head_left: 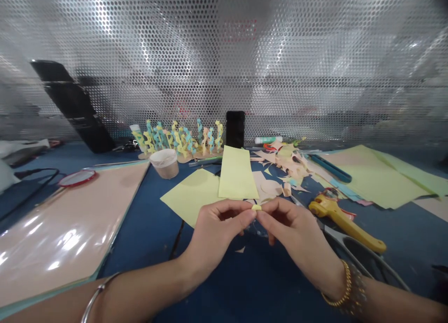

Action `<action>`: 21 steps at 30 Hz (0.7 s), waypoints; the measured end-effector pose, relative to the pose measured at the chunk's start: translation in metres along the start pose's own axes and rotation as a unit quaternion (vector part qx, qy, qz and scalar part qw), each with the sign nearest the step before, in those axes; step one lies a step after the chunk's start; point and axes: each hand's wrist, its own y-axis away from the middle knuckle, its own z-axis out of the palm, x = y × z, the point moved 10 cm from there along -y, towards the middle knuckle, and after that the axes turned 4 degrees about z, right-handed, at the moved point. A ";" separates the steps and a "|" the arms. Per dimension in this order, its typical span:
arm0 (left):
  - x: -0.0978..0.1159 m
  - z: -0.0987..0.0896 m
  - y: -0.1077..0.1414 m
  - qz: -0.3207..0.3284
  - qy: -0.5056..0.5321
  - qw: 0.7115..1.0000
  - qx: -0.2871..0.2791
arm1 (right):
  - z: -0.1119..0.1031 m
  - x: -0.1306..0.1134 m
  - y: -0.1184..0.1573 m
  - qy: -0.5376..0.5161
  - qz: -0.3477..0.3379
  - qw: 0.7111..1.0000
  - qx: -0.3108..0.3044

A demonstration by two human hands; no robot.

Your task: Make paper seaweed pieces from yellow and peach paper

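A small yellow paper piece (256, 207) is pinched between the fingertips of both hands, low in the middle of the head view. My left hand (219, 229) closes on its left side and my right hand (293, 229) on its right. Fingers hide part of the piece. Just beyond the hands lies a yellow paper strip (238, 173), overlapping a yellow sheet (196, 192). Pink paper pieces (268, 185) lie right of the strip.
Twisted paper figures (182, 141) stand behind a white cup (165, 164). A phone (235, 128) leans at the back. Paper scraps (290, 159), a yellow-handled tool (350, 225) and scissors (345, 243) lie right. Glossy pink sheets (70, 225) cover the left.
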 end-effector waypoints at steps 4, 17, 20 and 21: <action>-0.006 0.003 0.000 -0.014 0.032 0.999 -0.013 | 0.001 0.002 -0.002 0.004 0.000 1.000 -0.003; -0.001 0.001 0.001 -0.006 -0.020 1.000 -0.008 | -0.010 -0.004 0.000 0.022 -0.037 0.999 0.011; 0.001 0.001 0.002 -0.002 -0.050 0.999 -0.016 | -0.002 0.000 -0.002 0.081 -0.007 0.996 -0.028; 0.002 0.001 0.002 0.000 -0.058 0.998 -0.017 | -0.001 0.002 -0.002 0.092 0.003 0.995 -0.031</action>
